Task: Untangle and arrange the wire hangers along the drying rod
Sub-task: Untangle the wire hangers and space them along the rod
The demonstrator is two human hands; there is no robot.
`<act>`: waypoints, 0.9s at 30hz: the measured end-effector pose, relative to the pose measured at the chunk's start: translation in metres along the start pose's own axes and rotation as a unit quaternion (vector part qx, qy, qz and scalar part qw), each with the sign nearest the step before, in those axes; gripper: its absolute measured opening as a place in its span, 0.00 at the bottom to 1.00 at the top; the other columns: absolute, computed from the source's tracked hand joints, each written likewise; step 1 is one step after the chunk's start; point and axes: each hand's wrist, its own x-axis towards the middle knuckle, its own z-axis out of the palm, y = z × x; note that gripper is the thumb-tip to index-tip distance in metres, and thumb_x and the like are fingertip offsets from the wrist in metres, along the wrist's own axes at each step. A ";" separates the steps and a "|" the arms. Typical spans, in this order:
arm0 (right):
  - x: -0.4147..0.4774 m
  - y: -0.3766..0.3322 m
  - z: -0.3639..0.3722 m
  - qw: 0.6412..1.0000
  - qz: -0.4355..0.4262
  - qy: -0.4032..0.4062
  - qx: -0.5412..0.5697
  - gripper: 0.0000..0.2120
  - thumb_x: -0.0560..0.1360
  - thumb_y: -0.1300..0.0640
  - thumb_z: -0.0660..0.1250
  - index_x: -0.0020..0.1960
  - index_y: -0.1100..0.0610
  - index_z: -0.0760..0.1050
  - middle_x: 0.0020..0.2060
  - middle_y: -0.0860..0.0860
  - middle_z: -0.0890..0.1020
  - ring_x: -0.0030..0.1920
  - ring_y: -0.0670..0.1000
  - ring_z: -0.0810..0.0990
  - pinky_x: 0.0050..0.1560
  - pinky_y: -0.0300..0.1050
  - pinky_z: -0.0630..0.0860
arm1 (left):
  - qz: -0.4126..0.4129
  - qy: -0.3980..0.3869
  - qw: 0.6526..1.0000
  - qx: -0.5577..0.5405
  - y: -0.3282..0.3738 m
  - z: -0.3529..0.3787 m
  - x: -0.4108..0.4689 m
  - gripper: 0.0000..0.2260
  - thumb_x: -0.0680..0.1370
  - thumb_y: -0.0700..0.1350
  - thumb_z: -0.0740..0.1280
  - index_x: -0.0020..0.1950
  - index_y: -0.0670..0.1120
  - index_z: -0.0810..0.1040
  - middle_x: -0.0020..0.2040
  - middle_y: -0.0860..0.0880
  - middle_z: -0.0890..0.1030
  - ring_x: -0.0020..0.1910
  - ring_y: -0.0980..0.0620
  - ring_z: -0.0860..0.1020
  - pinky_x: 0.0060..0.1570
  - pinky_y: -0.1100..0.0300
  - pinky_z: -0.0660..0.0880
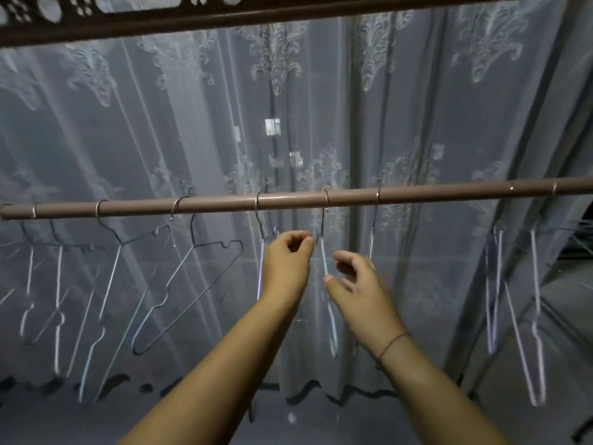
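Most hangers (192,277) hang spaced along the rod (288,200), though a pair at the right looks bunched, while the left hand (285,261) pinches the middle hanger (322,223) and the right hand (356,281) hovers loosely curled and empty.

Wire hangers (189,284) hang along the rod (288,200), before the curtain (401,117).

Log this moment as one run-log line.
phase: arranging | left hand: pinches neck of middle wire hanger | right hand: beside its wire, grip unclear | drying rod: other hangers spread along it
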 end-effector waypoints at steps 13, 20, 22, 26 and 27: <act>0.025 0.000 0.036 0.993 0.072 0.090 0.019 0.10 0.77 0.63 0.58 0.51 0.53 0.76 0.28 0.48 0.78 0.28 0.43 0.75 0.36 0.39 0.74 | -0.100 -0.164 0.979 -0.069 0.001 0.002 0.025 0.07 0.77 0.41 0.66 0.41 0.41 0.80 0.38 0.42 0.78 0.37 0.50 0.76 0.39 0.61 0.74; 0.049 -0.003 0.038 0.990 0.085 0.093 0.060 0.10 0.76 0.63 0.58 0.42 0.57 0.77 0.29 0.49 0.78 0.30 0.47 0.75 0.36 0.39 0.72 | -0.134 -0.147 0.977 -0.073 0.005 0.010 0.044 0.06 0.75 0.37 0.65 0.38 0.40 0.77 0.30 0.43 0.75 0.16 0.56 0.68 0.20 0.69 0.65; 0.044 0.007 0.037 0.990 0.100 0.096 0.034 0.09 0.76 0.58 0.60 0.47 0.55 0.78 0.37 0.49 0.81 0.39 0.49 0.78 0.44 0.43 0.74 | -0.145 -0.160 0.974 -0.069 -0.001 0.009 0.043 0.08 0.76 0.34 0.64 0.37 0.41 0.77 0.28 0.45 0.76 0.16 0.57 0.69 0.20 0.70 0.67; 0.029 0.021 0.023 0.987 0.113 0.107 -0.039 0.11 0.76 0.52 0.61 0.54 0.54 0.78 0.50 0.50 0.81 0.52 0.49 0.78 0.56 0.45 0.74 | -0.168 -0.192 0.966 -0.048 -0.013 0.004 0.037 0.08 0.77 0.35 0.64 0.38 0.41 0.77 0.29 0.45 0.76 0.21 0.57 0.71 0.26 0.68 0.68; 0.027 0.024 0.018 0.986 0.110 0.116 -0.044 0.11 0.76 0.53 0.61 0.55 0.54 0.77 0.51 0.50 0.80 0.53 0.49 0.77 0.56 0.44 0.73 | -0.173 -0.199 0.964 -0.044 -0.014 0.003 0.035 0.08 0.77 0.36 0.64 0.38 0.41 0.77 0.31 0.45 0.76 0.25 0.55 0.72 0.27 0.68 0.68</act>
